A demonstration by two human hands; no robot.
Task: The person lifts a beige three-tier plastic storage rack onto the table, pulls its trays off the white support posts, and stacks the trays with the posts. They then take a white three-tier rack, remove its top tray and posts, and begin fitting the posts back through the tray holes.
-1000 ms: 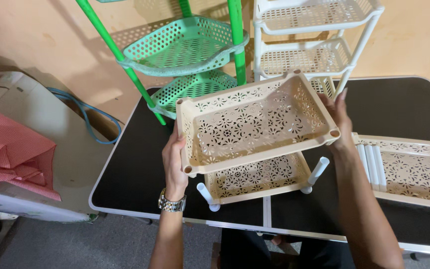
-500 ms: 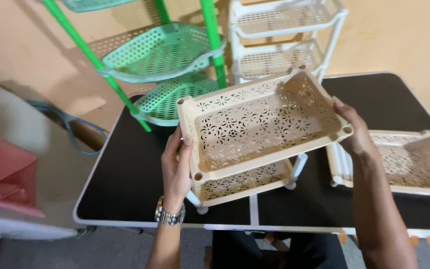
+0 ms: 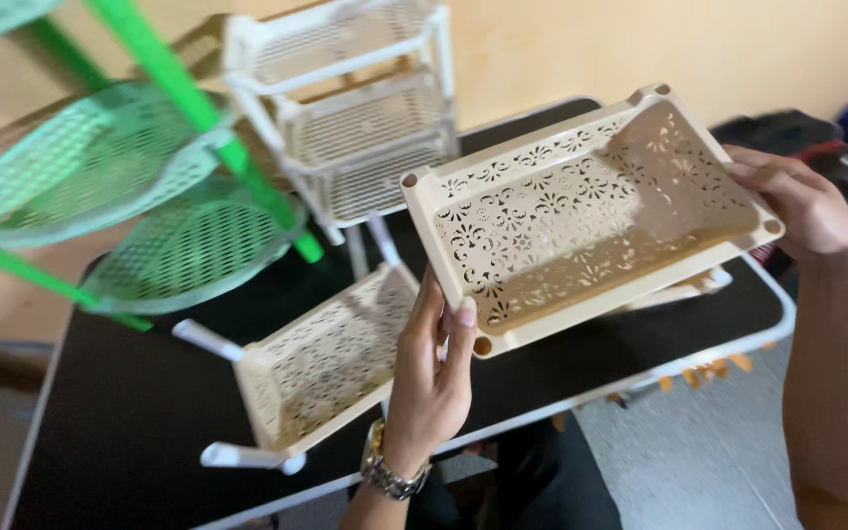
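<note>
I hold a beige perforated plastic tray [image 3: 581,221] up above a black table [image 3: 139,412], tilted toward me. My left hand [image 3: 429,378] grips its near left short end, thumb on the rim; a metal watch sits on that wrist. My right hand [image 3: 802,206] grips the far right end. Below the tray, a second beige tray [image 3: 321,358] with white tube legs lies on the table. Part of another beige piece [image 3: 684,288] shows under the held tray at the right.
A white multi-tier rack [image 3: 355,118] stands at the back of the table. A green corner rack with mesh shelves [image 3: 139,196] stands at the left. Dark and blue bundles [image 3: 836,128] lie on the floor at the far right. The table's white edge [image 3: 660,368] runs near me.
The held tray has moved right and higher, away from the tray on the table, which now lies uncovered at the left. My view has swung to the right.
</note>
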